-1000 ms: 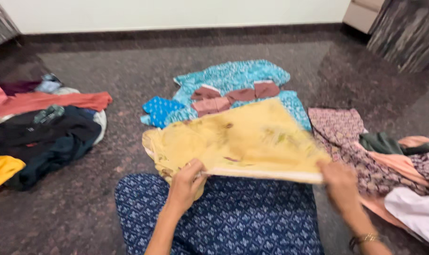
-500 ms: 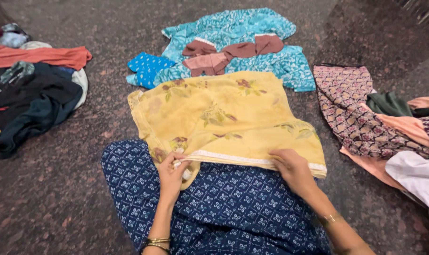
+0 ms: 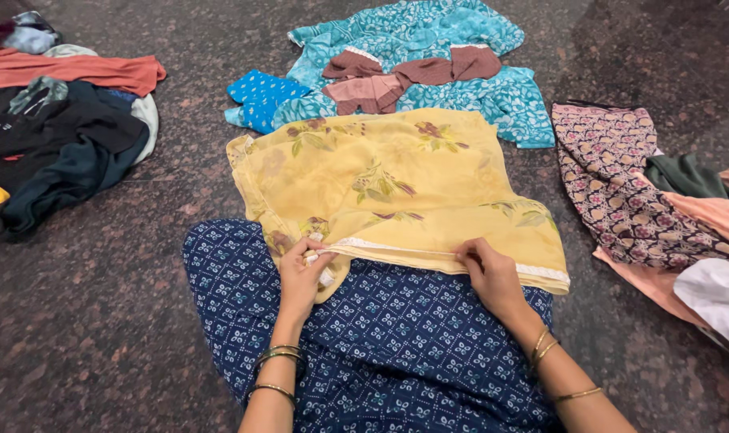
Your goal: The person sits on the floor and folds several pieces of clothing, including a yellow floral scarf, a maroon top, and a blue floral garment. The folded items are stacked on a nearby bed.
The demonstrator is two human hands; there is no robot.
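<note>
A yellow floral garment [image 3: 388,180] with a white lace hem lies spread on the dark stone floor, its near edge over my lap, which is covered in blue printed cloth [image 3: 380,337]. My left hand [image 3: 300,273] pinches the hem at its left end. My right hand [image 3: 489,273] grips the same hem further right. Bangles show on both wrists.
A turquoise printed garment with brown sleeves [image 3: 413,60] and a small blue piece [image 3: 260,96] lie beyond the yellow one. A pile of dark, orange and yellow clothes [image 3: 52,128] sits at the left. Patterned maroon, peach, green and white clothes [image 3: 661,208] are heaped at the right.
My hands drew the yellow garment's hem nearer to my lap and moved closer together along it. The view tilted down.
</note>
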